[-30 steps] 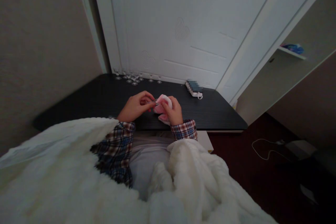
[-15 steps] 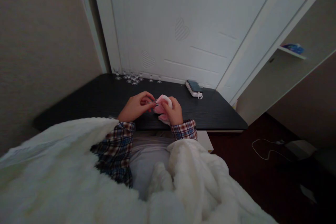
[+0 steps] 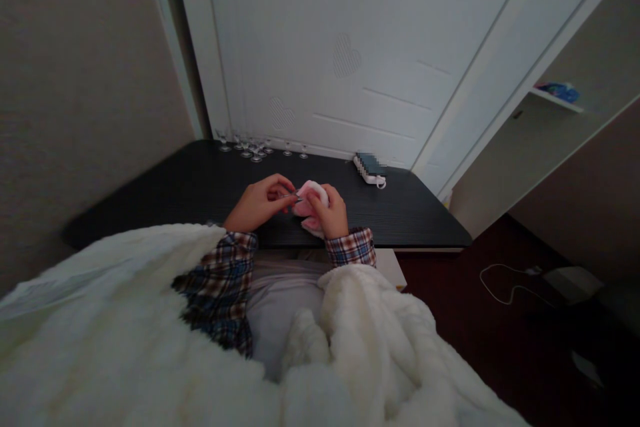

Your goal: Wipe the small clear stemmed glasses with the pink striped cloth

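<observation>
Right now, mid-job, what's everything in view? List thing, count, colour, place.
Fluffy piece: one, pink and white, held at centre
Slim tool: one, silvery, at its left edge
Table: one, black, centre
Small glasses: several, clear, back left
Device: one, white and dark, blurred, back right
Panel: one, white, behind
Bundle: one, mostly blue, far right
Cable: one, white, lower right
Fleece: white, foreground
Sleeves: two, plaid, forearms
Left hand: one, bare, holding tool
Right hand: one, bare, holding fluffy piece
</observation>
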Demonstrator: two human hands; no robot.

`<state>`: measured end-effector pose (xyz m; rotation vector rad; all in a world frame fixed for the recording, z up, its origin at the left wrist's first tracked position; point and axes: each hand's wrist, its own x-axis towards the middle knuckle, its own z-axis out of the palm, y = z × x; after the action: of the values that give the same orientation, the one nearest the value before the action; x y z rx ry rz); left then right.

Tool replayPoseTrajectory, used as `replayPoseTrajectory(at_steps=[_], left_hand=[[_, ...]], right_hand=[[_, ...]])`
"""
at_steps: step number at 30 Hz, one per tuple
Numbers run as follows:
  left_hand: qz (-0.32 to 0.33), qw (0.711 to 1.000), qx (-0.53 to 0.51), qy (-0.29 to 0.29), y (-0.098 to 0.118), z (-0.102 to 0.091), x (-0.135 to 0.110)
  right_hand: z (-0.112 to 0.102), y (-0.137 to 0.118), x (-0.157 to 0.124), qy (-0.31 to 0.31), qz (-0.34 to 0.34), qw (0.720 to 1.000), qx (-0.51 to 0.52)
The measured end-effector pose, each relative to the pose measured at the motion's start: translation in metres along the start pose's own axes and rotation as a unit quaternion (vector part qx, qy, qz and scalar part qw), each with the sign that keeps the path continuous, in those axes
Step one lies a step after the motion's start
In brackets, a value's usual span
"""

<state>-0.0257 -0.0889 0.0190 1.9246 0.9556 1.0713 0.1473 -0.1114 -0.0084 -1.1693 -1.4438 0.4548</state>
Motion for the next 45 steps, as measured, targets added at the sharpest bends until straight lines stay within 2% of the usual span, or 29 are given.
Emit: replayPoseTrajectory(at_steps=[16,29,45], left_hand=[[0.0,1.0,0.011,-0.018,-0.002,0.0,0.0],[-0.027,0.998,0.042,-0.034,-0.009,0.0,0.003],[-0.043,0.997,0.037,-0.044,-0.004,0.0,0.001]], right_hand=[[0.0,0.0,-0.001,-0.004,-0.001,1.0,-0.001],[-0.001,-0.003,-0.002,-0.004,0.005,1.0,-0.007],[-0.001,-0.004,-0.002,0.001,0.008,1.0,0.0]])
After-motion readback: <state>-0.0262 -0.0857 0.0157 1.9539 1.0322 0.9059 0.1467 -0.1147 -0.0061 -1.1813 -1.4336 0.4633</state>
